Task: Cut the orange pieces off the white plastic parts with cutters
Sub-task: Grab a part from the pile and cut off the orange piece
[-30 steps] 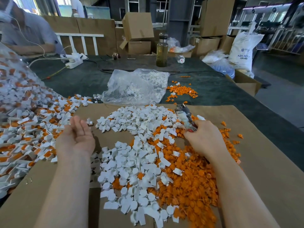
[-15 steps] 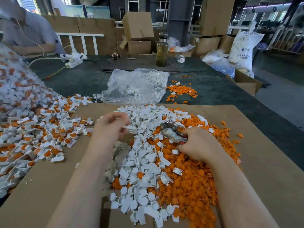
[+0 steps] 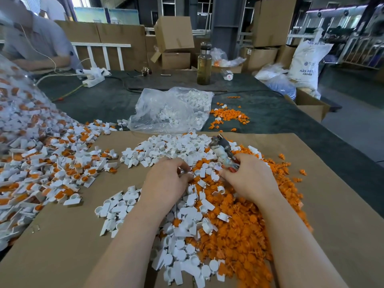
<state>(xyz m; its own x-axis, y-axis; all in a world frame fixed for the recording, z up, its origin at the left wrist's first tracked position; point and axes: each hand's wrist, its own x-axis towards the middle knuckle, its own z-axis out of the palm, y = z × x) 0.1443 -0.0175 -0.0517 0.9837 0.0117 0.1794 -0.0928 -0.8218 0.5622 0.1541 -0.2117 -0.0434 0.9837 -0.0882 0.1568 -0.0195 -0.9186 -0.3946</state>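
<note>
My right hand (image 3: 251,181) grips the worn cutters (image 3: 222,151) by the handles, with the jaws pointing up and away over the pile. My left hand (image 3: 166,180) lies just left of it, fingers curled, pinching a small white part (image 3: 190,173) at its fingertips; any orange piece on that part is hidden. Both hands rest over a heap of white parts (image 3: 176,149) mixed with loose orange pieces (image 3: 239,235). Parts that still carry orange pieces (image 3: 47,163) lie heaped at the left.
Brown cardboard (image 3: 62,246) covers the near table. Behind it lie a clear bag of white parts (image 3: 172,109), a small orange heap (image 3: 228,116), a bottle (image 3: 204,63) and a power strip (image 3: 93,76). A person (image 3: 35,38) sits at the far left.
My left hand came from the left heap, closed its fingers and moved in next to my right hand. The cutters swung from pointing left back up and away.
</note>
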